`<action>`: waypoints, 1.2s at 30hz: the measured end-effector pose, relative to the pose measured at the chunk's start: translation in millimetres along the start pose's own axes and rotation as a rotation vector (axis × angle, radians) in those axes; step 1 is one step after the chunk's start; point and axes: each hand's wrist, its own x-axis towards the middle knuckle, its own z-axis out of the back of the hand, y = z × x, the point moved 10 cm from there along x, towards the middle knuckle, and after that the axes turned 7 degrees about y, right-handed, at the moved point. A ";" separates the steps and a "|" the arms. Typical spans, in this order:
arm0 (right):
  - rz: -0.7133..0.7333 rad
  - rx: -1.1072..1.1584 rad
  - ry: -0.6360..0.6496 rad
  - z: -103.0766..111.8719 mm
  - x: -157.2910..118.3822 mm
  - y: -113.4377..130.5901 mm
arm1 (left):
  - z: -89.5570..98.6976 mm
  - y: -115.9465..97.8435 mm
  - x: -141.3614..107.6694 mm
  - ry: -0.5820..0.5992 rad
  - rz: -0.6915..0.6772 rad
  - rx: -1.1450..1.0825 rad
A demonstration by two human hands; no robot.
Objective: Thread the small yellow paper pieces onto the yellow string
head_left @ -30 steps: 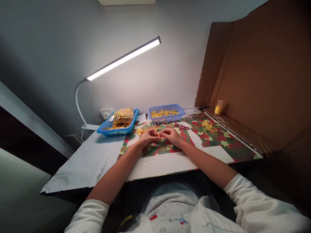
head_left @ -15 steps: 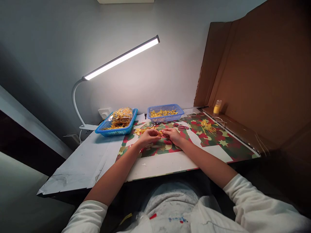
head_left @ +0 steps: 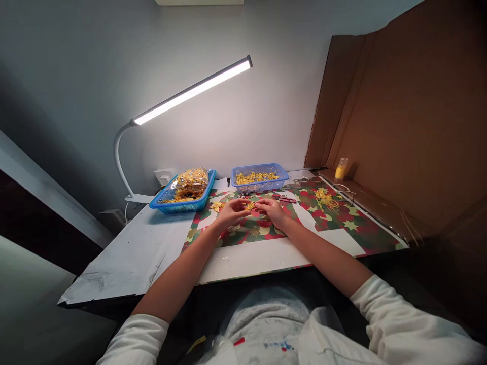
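Observation:
A small yellow piece (head_left: 249,206) shows between my two hands, above the red and green patterned sheet (head_left: 258,230). My left hand (head_left: 232,212) is curled, its thumb and fingers closed on the left side of the piece. From the right, my right hand (head_left: 271,210) pinches at the same piece with thumb and fingertips. Its exact shape is too small to make out. Loose yellow pieces (head_left: 216,206) lie just left of my left hand. Behind my right hand is a pink-red tool (head_left: 285,199).
A blue basket (head_left: 205,197) with yellow pieces and a clear bag stands behind left. Farther back is a violet-blue basket (head_left: 281,183) of yellow pieces. Yellow strings (head_left: 326,200) lie at right, near a small yellow jar (head_left: 340,172). A lit lamp (head_left: 194,90) hangs above.
The fingertips have shifted slightly, and more of the yellow piece shows between my hands. The view has moved a little; the baskets and lamp stay in place.

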 end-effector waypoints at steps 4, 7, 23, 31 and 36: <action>0.015 0.065 0.030 -2.0 3.1 -2.2 | -1.6 0.2 0.9 0.018 -0.004 -0.017; 0.004 0.124 0.050 -3.9 5.1 -5.1 | -1.9 0.0 1.5 0.023 -0.009 -0.027; 0.013 0.224 0.062 -2.6 7.4 -5.3 | 3.4 -5.2 2.0 -0.037 -0.054 -0.039; -0.004 0.239 0.026 3.6 6.8 -2.4 | 6.3 -8.7 1.7 -0.058 -0.067 -0.001; -0.024 0.211 0.083 -2.5 5.4 -2.7 | 9.3 -24.7 -1.0 -0.108 -0.196 0.083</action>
